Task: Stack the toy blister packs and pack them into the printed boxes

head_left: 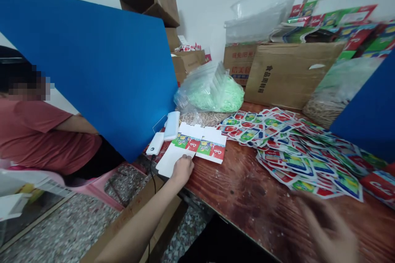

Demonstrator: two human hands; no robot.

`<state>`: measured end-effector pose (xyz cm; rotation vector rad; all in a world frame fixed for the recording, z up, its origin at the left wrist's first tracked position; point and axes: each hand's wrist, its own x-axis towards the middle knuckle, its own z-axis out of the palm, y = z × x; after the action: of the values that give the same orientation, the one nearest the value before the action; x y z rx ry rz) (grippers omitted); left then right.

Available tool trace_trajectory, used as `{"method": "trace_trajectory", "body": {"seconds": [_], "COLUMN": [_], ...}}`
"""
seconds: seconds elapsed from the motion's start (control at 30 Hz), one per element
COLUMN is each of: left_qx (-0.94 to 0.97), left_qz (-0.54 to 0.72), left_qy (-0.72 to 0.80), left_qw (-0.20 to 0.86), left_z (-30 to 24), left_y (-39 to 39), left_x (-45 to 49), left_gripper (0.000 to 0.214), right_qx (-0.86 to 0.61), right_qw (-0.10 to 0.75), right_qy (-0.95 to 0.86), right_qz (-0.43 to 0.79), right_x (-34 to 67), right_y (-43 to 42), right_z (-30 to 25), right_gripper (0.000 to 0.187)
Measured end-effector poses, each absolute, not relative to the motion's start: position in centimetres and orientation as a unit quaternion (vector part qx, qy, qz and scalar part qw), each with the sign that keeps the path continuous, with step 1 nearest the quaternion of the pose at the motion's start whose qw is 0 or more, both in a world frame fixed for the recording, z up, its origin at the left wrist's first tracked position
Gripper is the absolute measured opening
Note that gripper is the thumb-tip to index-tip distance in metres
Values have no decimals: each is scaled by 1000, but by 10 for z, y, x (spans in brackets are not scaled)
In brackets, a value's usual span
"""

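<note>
My left hand [182,169] rests at the table's left edge with its fingers curled onto a flat, unfolded printed carton [193,148], white with red and green panels. My right hand [327,228] hovers low over the wooden table [247,197], blurred by motion, fingers spread and nothing in it. A wide spread of flat red, green and blue printed packets [302,152] lies just beyond the right hand.
A blue divider board [92,65] stands at the left, with a person in a red shirt [37,135] seated behind it. Two white devices [165,133] lie by the carton. A bag of green strips [212,90], cardboard boxes [286,74] and another blue board [370,115] line the back.
</note>
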<state>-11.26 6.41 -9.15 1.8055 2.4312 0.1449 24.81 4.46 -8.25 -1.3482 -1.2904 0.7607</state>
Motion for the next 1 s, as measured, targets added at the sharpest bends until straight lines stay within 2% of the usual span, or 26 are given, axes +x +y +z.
{"method": "trace_trajectory", "body": {"seconds": [0.07,0.13,0.17,0.3,0.43,0.47,0.53,0.6,0.63,0.7,0.77,0.87,0.93,1.0], "left_qx": [617,642,655,686,678,655,575,504,497,493,478,469,497,537], "left_qz": [49,56,64,140,279,321,386,441,463,496,513,528,514,495], "left_qy": [784,764,753,710,675,679,718,740,712,590,473,427,425,415], "left_qw": [48,37,25,-78,-81,-81,-69,62,181,404,533,565,555,543], "left_z": [-86,-89,-95,-129,-134,-126,-103,-76,-65,-48,-40,-38,-38,-35], "left_y": [47,26,14,-31,-43,-38,-21,-1,7,19,24,23,22,21], "left_x": [-96,-76,-65,-29,-35,-44,-69,-91,-98,-100,-88,-56,-35,-16], "left_gripper": [29,27,26,22,18,26,60,85,86,76,64,55,51,50], "right_qx": [-521,-496,-490,-451,-428,-417,-400,-400,-405,-436,-501,-564,-549,-529], "right_qw": [518,523,515,503,515,518,509,485,473,483,525,547,514,486], "right_qy": [-507,-432,-389,-291,-324,-335,-345,-355,-368,-433,-518,-594,-649,-686], "right_qz": [450,542,586,678,668,668,679,692,691,624,452,171,114,118], "right_x": [211,171,155,129,151,158,171,183,188,198,205,207,201,192], "right_y": [42,46,50,67,69,66,60,56,55,57,59,55,48,42], "right_z": [-94,-101,-103,-104,-110,-111,-109,-103,-99,-91,-81,-63,-50,-41], "right_gripper": [47,72,78,70,76,78,81,83,84,81,78,67,49,38]}}
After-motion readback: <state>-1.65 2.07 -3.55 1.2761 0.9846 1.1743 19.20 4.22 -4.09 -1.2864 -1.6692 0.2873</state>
